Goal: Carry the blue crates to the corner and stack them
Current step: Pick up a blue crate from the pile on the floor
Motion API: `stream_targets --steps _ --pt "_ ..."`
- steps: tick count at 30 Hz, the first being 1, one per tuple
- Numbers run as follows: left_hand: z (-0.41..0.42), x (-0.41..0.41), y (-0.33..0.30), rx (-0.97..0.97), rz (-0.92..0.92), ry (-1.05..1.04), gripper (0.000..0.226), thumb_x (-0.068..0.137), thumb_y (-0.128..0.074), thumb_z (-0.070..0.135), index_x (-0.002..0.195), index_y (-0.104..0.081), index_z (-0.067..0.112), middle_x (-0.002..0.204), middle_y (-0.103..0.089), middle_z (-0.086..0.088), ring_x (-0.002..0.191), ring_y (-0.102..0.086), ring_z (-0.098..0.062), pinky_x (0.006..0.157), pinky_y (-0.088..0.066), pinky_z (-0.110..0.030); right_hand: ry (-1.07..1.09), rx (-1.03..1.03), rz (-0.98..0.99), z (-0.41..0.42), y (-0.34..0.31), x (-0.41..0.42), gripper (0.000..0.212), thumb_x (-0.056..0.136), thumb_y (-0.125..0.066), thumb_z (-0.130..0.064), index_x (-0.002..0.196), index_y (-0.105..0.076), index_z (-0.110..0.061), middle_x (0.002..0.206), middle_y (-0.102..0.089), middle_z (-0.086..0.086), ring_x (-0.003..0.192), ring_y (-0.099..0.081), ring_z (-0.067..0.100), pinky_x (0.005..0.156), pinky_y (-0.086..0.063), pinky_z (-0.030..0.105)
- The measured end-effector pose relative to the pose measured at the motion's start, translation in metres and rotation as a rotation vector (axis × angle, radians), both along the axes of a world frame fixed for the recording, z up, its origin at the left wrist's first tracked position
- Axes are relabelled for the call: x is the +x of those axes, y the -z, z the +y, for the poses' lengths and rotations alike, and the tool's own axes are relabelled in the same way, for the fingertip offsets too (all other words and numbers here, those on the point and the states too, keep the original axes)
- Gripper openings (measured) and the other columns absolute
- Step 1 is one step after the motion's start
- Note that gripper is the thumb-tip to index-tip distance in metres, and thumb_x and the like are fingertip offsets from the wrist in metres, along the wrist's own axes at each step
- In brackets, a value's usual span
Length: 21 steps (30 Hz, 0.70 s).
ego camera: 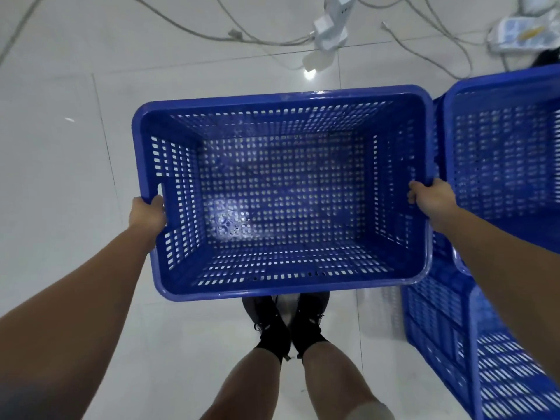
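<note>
You hold an empty blue crate mid-frame above the floor.
Your left hand and right hand each grip a side rim; more crates at right are cut off.

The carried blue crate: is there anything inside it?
No. The carried blue crate, held by the left hand and the right hand, shows only its bare perforated bottom, with the floor visible through the holes.

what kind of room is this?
Probably an indoor storeroom or workroom: glossy white tiled floor, loose cables trailing across it, and more blue crates beside the carried crate.
</note>
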<state>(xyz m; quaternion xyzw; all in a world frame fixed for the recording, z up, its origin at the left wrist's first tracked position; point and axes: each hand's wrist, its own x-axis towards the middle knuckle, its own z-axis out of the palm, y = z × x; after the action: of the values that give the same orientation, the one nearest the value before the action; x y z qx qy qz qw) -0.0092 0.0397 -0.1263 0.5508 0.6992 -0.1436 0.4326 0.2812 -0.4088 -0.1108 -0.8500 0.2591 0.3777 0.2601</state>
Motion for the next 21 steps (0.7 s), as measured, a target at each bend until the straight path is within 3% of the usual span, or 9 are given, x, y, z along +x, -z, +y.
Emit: stream_targets --steps 3,5,7,11,16,19,21 --pt "0.001 -0.003 0.001 -0.029 -0.04 -0.026 0.02 0.1 -0.044 0.023 0.11 -0.055 0.009 0.092 -0.059 -0.008 0.069 -0.055 -0.022 0.08 -0.054 -0.047 0.077 0.02 -0.007 0.001 0.002 0.004 0.045 0.102 -0.054 -0.024 0.14 -0.047 -0.001 0.081 -0.056 0.006 0.065 -0.053 0.019 0.069 -0.049 0.039" --pt "-0.001 -0.004 -0.004 -0.034 -0.045 -0.022 0.018 0.1 -0.044 0.021 0.105 -0.057 0.009 0.084 -0.057 -0.006 0.065 -0.053 -0.02 0.077 -0.053 -0.045 0.081 0.025 0.028 0.0 -0.002 0.006 0.05 0.102 -0.055 -0.027 0.144 -0.045 -0.002 0.083 -0.057 0.004 0.067 -0.054 0.019 0.061 -0.045 0.035" --pt "-0.002 -0.006 -0.015 -0.032 -0.046 -0.023 0.019 0.1 -0.044 0.022 0.103 -0.058 0.009 0.082 -0.057 -0.005 0.066 -0.053 -0.021 0.078 -0.054 -0.046 0.09 0.034 0.058 -0.004 -0.007 0.007 0.054 0.102 -0.055 -0.029 0.147 -0.041 -0.004 0.086 -0.057 0.005 0.069 -0.054 0.021 0.064 -0.048 0.041" --pt "-0.003 -0.013 -0.056 -0.013 -0.042 0.002 0.021 0.101 -0.045 0.024 0.105 -0.059 0.008 0.085 -0.06 -0.005 0.064 -0.054 -0.019 0.07 -0.053 -0.039 0.066 0.028 0.056 -0.006 -0.043 0.005 0.047 0.102 -0.056 -0.028 0.14 -0.047 -0.003 0.089 -0.06 0.009 0.075 -0.057 0.025 0.087 -0.053 0.054" --pt "0.004 -0.008 -0.151 0.059 -0.031 0.103 0.042 0.101 -0.051 0.047 0.1 -0.062 0.007 0.085 -0.065 -0.007 0.062 -0.057 -0.021 0.056 -0.046 -0.032 -0.011 0.024 0.02 -0.002 -0.132 0.004 0.023 0.102 -0.056 -0.028 0.111 -0.055 -0.007 0.084 -0.06 0.011 0.067 -0.057 0.022 0.083 -0.055 0.051" --pt "0.017 0.002 -0.22 0.14 -0.01 0.194 0.056 0.097 -0.049 0.058 0.095 -0.063 0.004 0.087 -0.07 -0.013 0.071 -0.064 -0.03 0.065 -0.051 -0.04 -0.076 0.04 -0.005 0.002 -0.203 0.01 0.026 0.102 -0.055 -0.03 0.098 -0.058 -0.005 0.088 -0.063 0.016 0.072 -0.063 0.027 0.059 -0.049 0.037" --pt "0.026 0.01 -0.269 0.225 0.012 0.252 0.062 0.095 -0.047 0.063 0.096 -0.063 0.003 0.092 -0.071 -0.017 0.083 -0.067 -0.037 0.078 -0.054 -0.048 -0.098 0.063 -0.042 0.007 -0.252 0.017 0.027 0.102 -0.054 -0.029 0.094 -0.059 -0.004 0.089 -0.063 0.02 0.077 -0.066 0.032 0.059 -0.048 0.037"
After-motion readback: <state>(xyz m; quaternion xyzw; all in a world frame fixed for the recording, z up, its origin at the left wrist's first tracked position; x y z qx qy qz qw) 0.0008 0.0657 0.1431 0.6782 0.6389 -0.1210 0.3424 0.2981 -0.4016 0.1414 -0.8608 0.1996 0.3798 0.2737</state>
